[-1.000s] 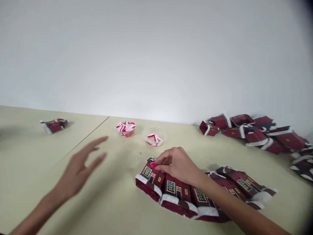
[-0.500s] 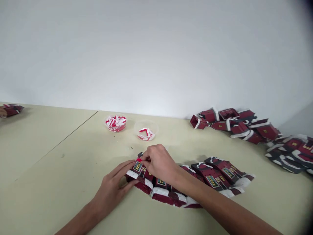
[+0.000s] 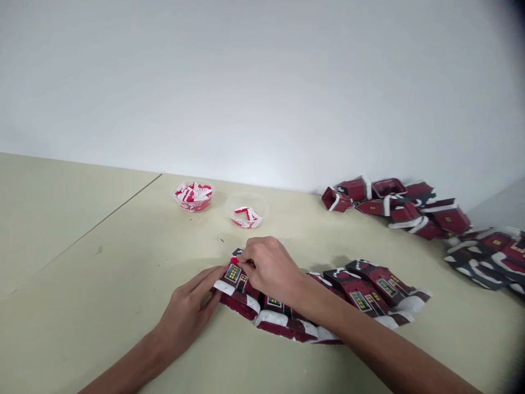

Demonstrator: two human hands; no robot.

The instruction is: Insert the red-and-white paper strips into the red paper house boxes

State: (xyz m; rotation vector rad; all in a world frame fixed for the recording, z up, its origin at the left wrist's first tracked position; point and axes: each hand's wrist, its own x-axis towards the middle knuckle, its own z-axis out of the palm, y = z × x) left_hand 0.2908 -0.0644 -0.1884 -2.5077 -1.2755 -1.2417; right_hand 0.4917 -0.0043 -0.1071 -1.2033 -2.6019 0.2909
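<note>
A dark-red model house [image 3: 237, 298] with a white snowy edge and yellow windows lies on its back at the left end of a row. My left hand [image 3: 191, 301] holds its left side, the thumb partly hidden by the house. With thumb and forefinger, my right hand [image 3: 268, 268] pinches a small red piece [image 3: 234, 260] against the upper part of this house. More houses [image 3: 283, 325] of the same kind lie side by side to the right, one of them partly under my right wrist. My right forearm crosses above the row.
Behind the hands stand a clear round tub [image 3: 194, 206] full of red-and-white pieces and another clear tub [image 3: 246, 223] with a few. A pile of model houses [image 3: 404, 213] lies at the back right, and more houses [image 3: 488, 260] are stacked at the right edge. A wall backs the table.
The view has shifted slightly. My right hand stays pinched at the top of the leftmost house, and my left thumb has drawn in from its front edge. The hand and house at far left have left view.
</note>
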